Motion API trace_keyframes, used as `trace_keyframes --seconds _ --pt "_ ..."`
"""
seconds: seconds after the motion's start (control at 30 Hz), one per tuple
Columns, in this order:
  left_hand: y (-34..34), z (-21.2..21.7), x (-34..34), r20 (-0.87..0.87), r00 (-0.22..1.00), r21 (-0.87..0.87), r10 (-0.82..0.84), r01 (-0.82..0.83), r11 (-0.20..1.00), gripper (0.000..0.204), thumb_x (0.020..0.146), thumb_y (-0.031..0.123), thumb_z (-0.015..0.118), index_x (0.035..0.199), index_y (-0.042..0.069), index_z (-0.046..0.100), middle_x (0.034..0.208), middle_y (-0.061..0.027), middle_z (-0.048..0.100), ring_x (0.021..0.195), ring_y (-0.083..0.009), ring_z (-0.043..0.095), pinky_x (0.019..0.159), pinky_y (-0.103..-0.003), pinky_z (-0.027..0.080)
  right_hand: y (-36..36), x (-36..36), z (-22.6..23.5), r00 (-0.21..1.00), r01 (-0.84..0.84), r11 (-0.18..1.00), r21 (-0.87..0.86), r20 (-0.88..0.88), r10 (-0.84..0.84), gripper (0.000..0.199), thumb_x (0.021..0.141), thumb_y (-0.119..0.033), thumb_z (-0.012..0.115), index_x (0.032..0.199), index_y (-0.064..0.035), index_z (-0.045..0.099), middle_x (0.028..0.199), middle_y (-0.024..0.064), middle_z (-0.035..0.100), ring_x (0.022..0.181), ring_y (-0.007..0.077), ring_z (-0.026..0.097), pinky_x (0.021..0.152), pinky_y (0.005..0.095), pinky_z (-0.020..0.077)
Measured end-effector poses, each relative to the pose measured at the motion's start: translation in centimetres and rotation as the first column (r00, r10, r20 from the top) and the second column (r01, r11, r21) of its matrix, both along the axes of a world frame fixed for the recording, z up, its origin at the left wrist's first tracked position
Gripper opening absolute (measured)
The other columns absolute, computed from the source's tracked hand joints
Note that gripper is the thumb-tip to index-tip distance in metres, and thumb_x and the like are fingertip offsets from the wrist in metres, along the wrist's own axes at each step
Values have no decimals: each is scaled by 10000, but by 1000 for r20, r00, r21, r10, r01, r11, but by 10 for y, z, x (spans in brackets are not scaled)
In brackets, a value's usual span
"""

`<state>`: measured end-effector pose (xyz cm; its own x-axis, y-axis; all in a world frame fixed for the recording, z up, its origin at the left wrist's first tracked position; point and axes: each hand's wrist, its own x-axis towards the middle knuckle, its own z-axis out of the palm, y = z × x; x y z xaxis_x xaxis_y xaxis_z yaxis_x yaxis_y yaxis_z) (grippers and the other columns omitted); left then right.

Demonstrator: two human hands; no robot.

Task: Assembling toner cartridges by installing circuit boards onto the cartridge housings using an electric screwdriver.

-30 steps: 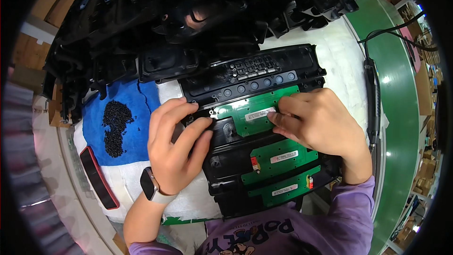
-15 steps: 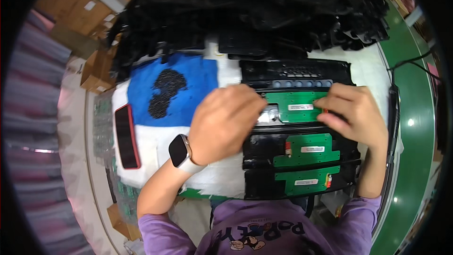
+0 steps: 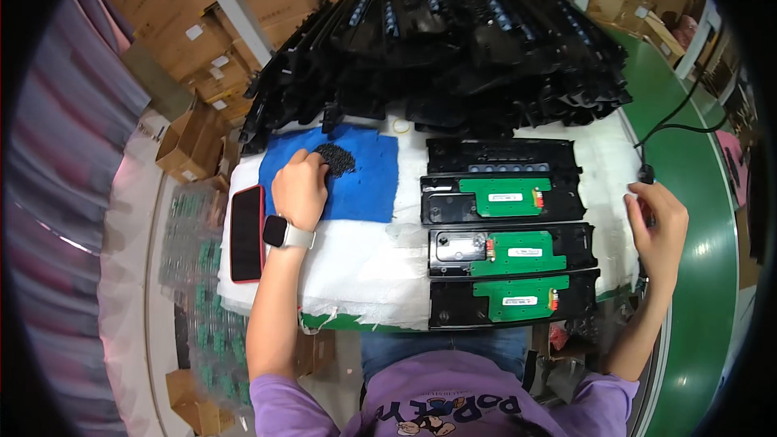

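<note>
White padded foam sheet (image 3: 356, 263) spread over a green-edged workbench (image 3: 688, 259), stacked brown cardboard boxes (image 3: 202, 40) behind and to the left, a large heap of black plastic housings (image 3: 453, 40) piled along the far side. On the sheet, a blue cloth square (image 3: 364, 186) with a small mound of tiny black screws (image 3: 334, 158) near its far edge; a red-cased phone (image 3: 246, 232) lying flat at the left margin; a black cable (image 3: 672, 125) trailing off to the right. In the middle, four long black plastic panels (image 3: 506, 235) laid side by side, three of them carrying green circuit boards (image 3: 506, 196) with white labels, the farthest one bare and showing a row of button holes. Half a second ago both hands together over the second panel; now well apart, panels untouched. Left hand (image 3: 299, 190), smartwatch on the wrist, now resting on the blue cloth, fingertips (image 3: 312, 160) curled down at the edge of the screw mound, seemingly pinching at it, though whether anything is gripped cannot be told. Right hand (image 3: 660, 231) now out at the right edge of the sheet, fingers loosely bent around something dark, possibly the cable end or a tool, too hidden to name. Panels themselves parallel, edges touching or nearly so, boards sitting right of centre in each.
</note>
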<state>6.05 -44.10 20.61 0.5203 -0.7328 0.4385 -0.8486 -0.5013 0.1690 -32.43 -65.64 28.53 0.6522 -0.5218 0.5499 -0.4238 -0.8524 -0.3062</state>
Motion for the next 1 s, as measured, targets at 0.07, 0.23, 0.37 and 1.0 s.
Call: trace_keyframes --seconds 0.07,0.23,0.37,1.0 --pt "8 -6 4 147 985 -140 96 -75 987 52 752 71 598 774 30 622 744 -127 575 644 -338 575 579 -418 459 -12 -15 -12 921 354 907 -227 -83 -380 171 724 -78 651 872 -2 610 698 118 561 577 246 545 531 333 424" --pt "3 -4 4 -84 994 -317 -67 37 948 86 769 54 586 829 22 638 730 -149 605 600 -306 582 560 -365 474 -39 -65 -50 621 584 758 -290 -442 -647 401 765 -283 633 1060 -18 575 946 170 609 815 342 609 691 403 483" --pt "0 6 -2 -813 412 -515 -412 -176 839 139 867 87 549 904 -17 632 746 -30 614 571 -68 519 543 -182 427 -62 -72 -62 591 686 713 -148 -460 -663 549 718 -375 645 1114 -6 554 1011 192 613 883 361 601 757 411 481" --pt "-41 33 -80 -750 -324 -605 -577 -16 796 188 891 119 486 916 -37 589 729 -51 602 466 -34 379 431 -181 299 8 -42 16 634 -625 573 531 773 -25 704 664 -296 666 1207 31 359 742 68 471 590 125 465 516 210 368"
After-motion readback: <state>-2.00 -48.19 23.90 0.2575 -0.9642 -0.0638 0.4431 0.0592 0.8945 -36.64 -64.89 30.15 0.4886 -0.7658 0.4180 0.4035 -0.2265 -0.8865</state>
